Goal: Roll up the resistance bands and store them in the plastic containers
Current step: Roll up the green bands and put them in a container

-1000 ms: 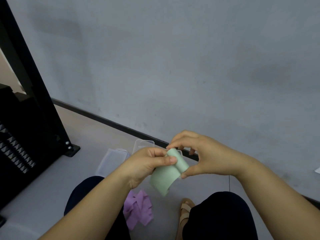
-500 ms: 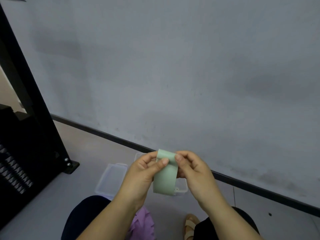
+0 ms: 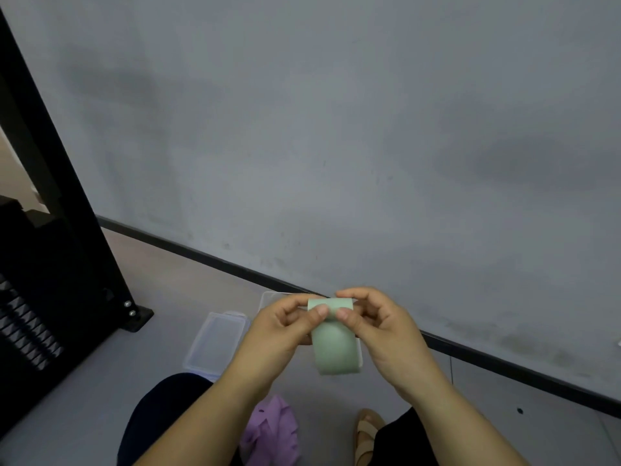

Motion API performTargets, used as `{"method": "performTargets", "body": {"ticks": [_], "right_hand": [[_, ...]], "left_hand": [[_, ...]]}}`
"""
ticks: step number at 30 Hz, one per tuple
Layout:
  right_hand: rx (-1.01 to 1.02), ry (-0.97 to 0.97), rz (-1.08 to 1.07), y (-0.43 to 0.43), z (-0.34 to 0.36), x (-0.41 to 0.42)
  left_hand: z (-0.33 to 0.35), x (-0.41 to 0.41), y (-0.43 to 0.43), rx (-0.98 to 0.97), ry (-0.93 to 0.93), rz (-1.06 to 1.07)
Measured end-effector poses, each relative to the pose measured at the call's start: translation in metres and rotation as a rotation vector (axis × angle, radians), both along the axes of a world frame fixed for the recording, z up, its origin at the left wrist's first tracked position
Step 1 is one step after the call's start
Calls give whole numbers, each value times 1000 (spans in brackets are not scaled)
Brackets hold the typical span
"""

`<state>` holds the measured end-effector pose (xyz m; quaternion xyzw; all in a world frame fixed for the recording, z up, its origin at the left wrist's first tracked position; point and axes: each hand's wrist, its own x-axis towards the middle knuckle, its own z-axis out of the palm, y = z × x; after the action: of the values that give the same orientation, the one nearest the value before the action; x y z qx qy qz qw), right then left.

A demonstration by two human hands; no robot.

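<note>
A pale green resistance band [image 3: 334, 349] hangs in the air between my knees, its top edge folded over. My left hand [image 3: 285, 331] pinches the band's top left corner with thumb and fingers. My right hand [image 3: 379, 327] pinches the top right corner, thumb in front. A purple band [image 3: 274, 428] lies crumpled on the floor below my wrists. A clear plastic container [image 3: 215, 344] sits on the floor left of my hands; a second clear container [image 3: 268, 297] behind the hands is mostly hidden.
A grey wall with a black baseboard [image 3: 201, 253] runs across ahead. A black metal frame [image 3: 67, 210] with a bolted foot stands on the left. My dark-trousered knees and a sandalled foot [image 3: 366, 432] are at the bottom.
The band's top was a thicker roll a second ago; now only a short fold shows at the top. Both hands sit side by side, pinching the upper corners.
</note>
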<state>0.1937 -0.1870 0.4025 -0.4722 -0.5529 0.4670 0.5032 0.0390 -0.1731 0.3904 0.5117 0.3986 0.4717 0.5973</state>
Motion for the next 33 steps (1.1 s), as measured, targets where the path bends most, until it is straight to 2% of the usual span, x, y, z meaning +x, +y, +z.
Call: {"method": "performTargets", "body": {"ticks": [9, 15, 23, 33], "right_hand": [[-49, -47, 81, 0, -5, 3], [-110, -64, 45, 0, -8, 3], [-114, 33, 47, 0, -9, 2], [-105, 79, 38, -1, -14, 6]], "left_hand": [[-5, -5, 2, 35, 1, 39], [-6, -2, 0, 61, -36, 66], [-8, -4, -3, 58, -17, 58], [-9, -5, -5, -39, 62, 15]]}}
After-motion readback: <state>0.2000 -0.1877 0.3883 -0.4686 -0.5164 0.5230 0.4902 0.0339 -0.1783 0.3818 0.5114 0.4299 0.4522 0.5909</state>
